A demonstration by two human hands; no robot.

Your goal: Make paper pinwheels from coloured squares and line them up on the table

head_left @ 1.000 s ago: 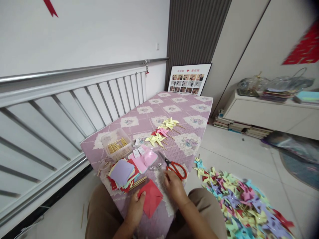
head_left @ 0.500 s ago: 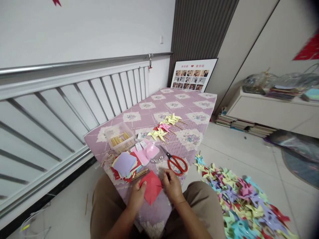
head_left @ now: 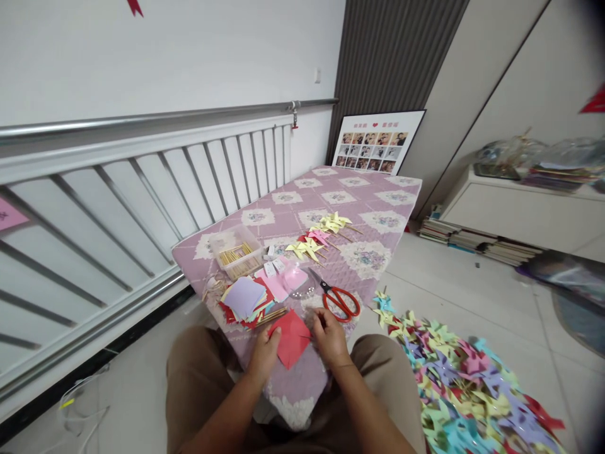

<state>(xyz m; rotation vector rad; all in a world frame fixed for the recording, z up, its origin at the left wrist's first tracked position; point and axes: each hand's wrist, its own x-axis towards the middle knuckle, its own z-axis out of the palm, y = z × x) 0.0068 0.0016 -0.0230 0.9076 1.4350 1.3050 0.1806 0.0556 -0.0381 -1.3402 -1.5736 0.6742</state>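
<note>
A red paper square with slits running in from its corners is pinched at its left edge by my left hand, the thumb lying on top. Close to the paper's right corner, my right hand has its thumb and forefinger pressed together. Whatever is between those fingertips is too small to make out. Just beyond the right hand lie red-handled scissors, blades parted. Thin wooden sticks rest above the left hand, beside a stack of coloured paper squares. A clear dish with small shiny bits sits behind the red square.
An open plastic box of short sticks stands at the table's left. Finished paper pinwheels lie farther back on the flowered tablecloth. Many pinwheels are heaped on the floor at right. A white railing borders the left side.
The camera view has shifted slightly, moving the scene right and a little up. Both hands stay at the red paper square, with little change in their hold.
</note>
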